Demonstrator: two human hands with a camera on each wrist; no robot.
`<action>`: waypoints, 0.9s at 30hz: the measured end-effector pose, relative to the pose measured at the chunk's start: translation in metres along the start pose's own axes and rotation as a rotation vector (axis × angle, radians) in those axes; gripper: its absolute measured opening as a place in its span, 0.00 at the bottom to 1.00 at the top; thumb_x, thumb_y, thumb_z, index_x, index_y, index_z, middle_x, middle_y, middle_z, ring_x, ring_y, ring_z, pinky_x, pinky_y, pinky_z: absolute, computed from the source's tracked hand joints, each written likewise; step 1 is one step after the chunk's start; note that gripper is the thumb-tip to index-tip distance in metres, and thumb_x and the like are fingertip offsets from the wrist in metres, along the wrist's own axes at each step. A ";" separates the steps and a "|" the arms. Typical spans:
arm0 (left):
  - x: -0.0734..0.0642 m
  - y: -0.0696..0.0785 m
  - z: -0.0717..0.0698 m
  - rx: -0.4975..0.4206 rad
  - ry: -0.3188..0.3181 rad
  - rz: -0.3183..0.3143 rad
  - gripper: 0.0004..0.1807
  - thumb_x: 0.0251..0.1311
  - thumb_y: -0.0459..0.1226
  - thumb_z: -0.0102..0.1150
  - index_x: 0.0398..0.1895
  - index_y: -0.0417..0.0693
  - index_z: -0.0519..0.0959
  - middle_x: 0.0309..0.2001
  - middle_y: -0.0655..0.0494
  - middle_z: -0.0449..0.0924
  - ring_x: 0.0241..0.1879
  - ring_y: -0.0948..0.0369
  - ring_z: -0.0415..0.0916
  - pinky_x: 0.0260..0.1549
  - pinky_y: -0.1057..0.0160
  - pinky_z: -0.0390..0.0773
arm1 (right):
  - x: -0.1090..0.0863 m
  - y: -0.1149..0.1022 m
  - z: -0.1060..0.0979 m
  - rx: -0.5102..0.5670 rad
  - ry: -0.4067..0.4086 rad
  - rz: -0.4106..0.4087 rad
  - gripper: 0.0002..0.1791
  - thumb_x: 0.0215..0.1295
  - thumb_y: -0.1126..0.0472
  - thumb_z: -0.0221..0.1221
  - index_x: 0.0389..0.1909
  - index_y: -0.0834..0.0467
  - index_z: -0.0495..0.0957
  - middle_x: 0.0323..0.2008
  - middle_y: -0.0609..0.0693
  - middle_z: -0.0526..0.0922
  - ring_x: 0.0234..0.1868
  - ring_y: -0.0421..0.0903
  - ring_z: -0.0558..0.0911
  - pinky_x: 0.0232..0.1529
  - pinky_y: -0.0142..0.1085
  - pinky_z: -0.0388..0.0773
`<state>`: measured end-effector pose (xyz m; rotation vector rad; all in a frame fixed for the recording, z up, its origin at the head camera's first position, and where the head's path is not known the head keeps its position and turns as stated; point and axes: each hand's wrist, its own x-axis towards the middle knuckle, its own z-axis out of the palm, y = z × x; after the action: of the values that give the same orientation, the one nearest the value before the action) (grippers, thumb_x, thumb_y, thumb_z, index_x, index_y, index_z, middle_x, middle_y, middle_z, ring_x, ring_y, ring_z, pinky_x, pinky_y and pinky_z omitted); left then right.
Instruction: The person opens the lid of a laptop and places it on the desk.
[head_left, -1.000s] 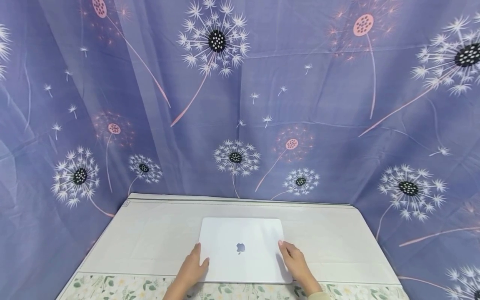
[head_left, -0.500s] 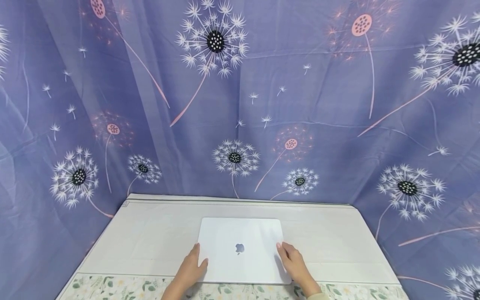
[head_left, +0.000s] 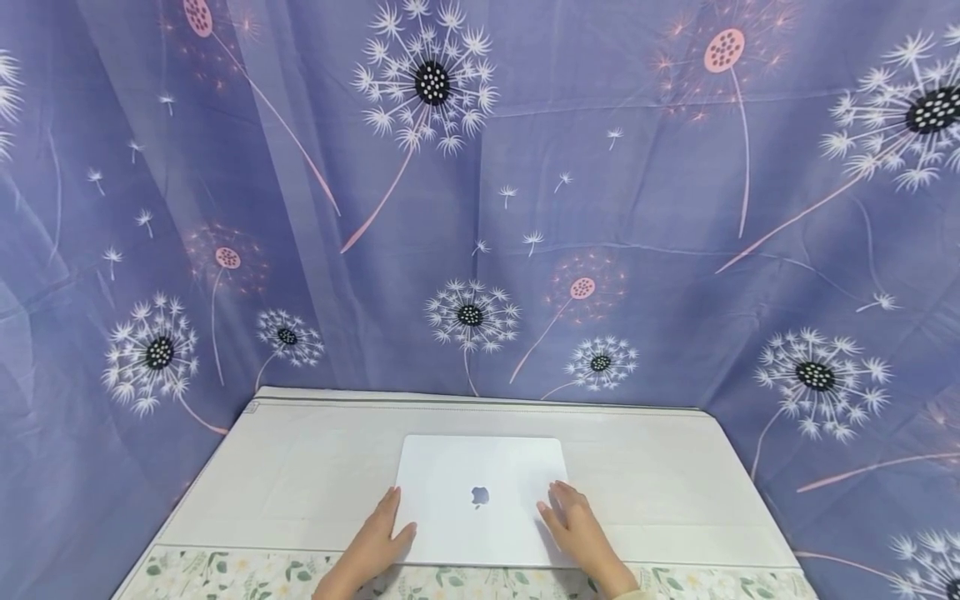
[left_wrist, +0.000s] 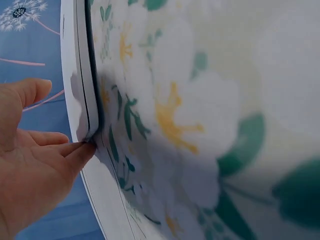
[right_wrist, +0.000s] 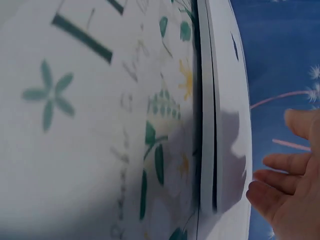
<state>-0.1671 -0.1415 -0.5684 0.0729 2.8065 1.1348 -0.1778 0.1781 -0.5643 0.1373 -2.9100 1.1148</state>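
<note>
The laptop (head_left: 450, 500) is laid flat and closed at the middle of the table (head_left: 330, 467), its near edge set just over the border of the flowered strip (head_left: 465, 579) at 6 o'clock. At about 8 o'clock of it the left hand (head_left: 371, 542) is placed along the side, its fingers extended and curled round nothing; in the left wrist view its fingertips (left_wrist: 89, 150) are brought against the near corner. At about 4 o'clock the right hand (head_left: 581, 533) is held with its fingers loosely spread over the side of the lid (head_left: 517, 467), nothing being gripped; whether the lid is touched cannot be told.

For steadying from both sides, judged to be the step in hand, the right grip would best be matched to the left, so that no turn is given to the laptop. Fingertips should be kept below the seam (right_wrist: 215, 130), so that the lid is not pried up by mistake. Pressure is best put on the firm sides rather than on the middle, where the logo (head_left: 480, 497) is set. Toward 12 o'clock the table is backed by the dandelion-printed curtain (head_left: 375, 333), from which any slide should be kept apart.
</note>
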 end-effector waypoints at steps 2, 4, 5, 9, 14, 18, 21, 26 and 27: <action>-0.001 -0.001 -0.001 0.003 -0.011 -0.001 0.39 0.63 0.44 0.57 0.70 0.30 0.57 0.71 0.34 0.54 0.70 0.40 0.54 0.67 0.39 0.54 | -0.001 -0.002 0.003 -0.003 -0.014 -0.062 0.27 0.68 0.53 0.57 0.59 0.70 0.71 0.61 0.70 0.70 0.64 0.66 0.67 0.63 0.60 0.65; -0.001 -0.003 -0.002 0.006 -0.023 -0.007 0.40 0.62 0.45 0.57 0.71 0.32 0.57 0.71 0.36 0.55 0.70 0.41 0.54 0.68 0.40 0.54 | -0.003 -0.005 0.005 -0.016 -0.037 -0.123 0.27 0.67 0.54 0.58 0.57 0.70 0.72 0.60 0.69 0.71 0.64 0.65 0.68 0.62 0.59 0.66; -0.001 -0.004 -0.003 0.008 -0.027 -0.004 0.40 0.62 0.46 0.57 0.71 0.33 0.57 0.71 0.36 0.55 0.70 0.41 0.55 0.68 0.40 0.54 | -0.004 -0.006 0.006 -0.027 -0.052 -0.151 0.27 0.67 0.53 0.58 0.57 0.70 0.72 0.60 0.68 0.71 0.64 0.65 0.69 0.62 0.59 0.67; -0.003 -0.007 -0.006 0.014 -0.041 0.015 0.42 0.61 0.47 0.59 0.71 0.33 0.56 0.71 0.35 0.55 0.69 0.41 0.55 0.67 0.40 0.55 | -0.006 -0.012 0.011 -0.089 -0.105 -0.270 0.29 0.66 0.50 0.59 0.57 0.70 0.73 0.60 0.67 0.71 0.63 0.64 0.70 0.61 0.57 0.69; -0.005 -0.009 -0.008 0.021 -0.062 0.043 0.45 0.59 0.48 0.61 0.71 0.30 0.55 0.71 0.33 0.54 0.69 0.39 0.55 0.67 0.39 0.55 | -0.006 -0.019 0.016 -0.201 -0.134 -0.407 0.35 0.63 0.44 0.61 0.56 0.70 0.73 0.59 0.64 0.73 0.61 0.60 0.73 0.60 0.53 0.72; -0.006 -0.011 -0.008 0.042 -0.061 0.054 0.46 0.57 0.49 0.62 0.70 0.30 0.56 0.70 0.32 0.54 0.68 0.38 0.55 0.66 0.39 0.56 | -0.005 -0.024 0.019 -0.281 -0.148 -0.465 0.40 0.56 0.39 0.62 0.56 0.68 0.75 0.59 0.61 0.75 0.61 0.57 0.74 0.59 0.49 0.74; -0.007 -0.011 -0.007 0.051 -0.059 0.064 0.47 0.56 0.49 0.63 0.70 0.29 0.56 0.70 0.32 0.54 0.68 0.38 0.56 0.66 0.39 0.56 | -0.005 -0.027 0.022 -0.326 -0.148 -0.492 0.43 0.52 0.35 0.63 0.56 0.67 0.75 0.60 0.59 0.75 0.60 0.56 0.75 0.59 0.46 0.75; -0.008 -0.012 -0.006 0.044 -0.062 0.078 0.48 0.55 0.49 0.64 0.70 0.28 0.56 0.70 0.30 0.54 0.68 0.37 0.55 0.66 0.38 0.56 | -0.004 -0.028 0.028 -0.380 -0.142 -0.532 0.47 0.49 0.30 0.61 0.57 0.66 0.75 0.60 0.57 0.75 0.60 0.54 0.75 0.60 0.44 0.75; -0.008 -0.012 -0.006 0.044 -0.061 0.075 0.48 0.55 0.49 0.64 0.70 0.28 0.56 0.70 0.31 0.54 0.68 0.37 0.55 0.66 0.38 0.56 | -0.003 -0.029 0.029 -0.387 -0.144 -0.540 0.47 0.49 0.30 0.60 0.57 0.65 0.75 0.60 0.57 0.74 0.60 0.54 0.75 0.60 0.44 0.75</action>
<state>-0.1600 -0.1550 -0.5716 0.2142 2.7967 1.0670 -0.1715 0.1379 -0.5670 0.9509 -2.8554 0.4693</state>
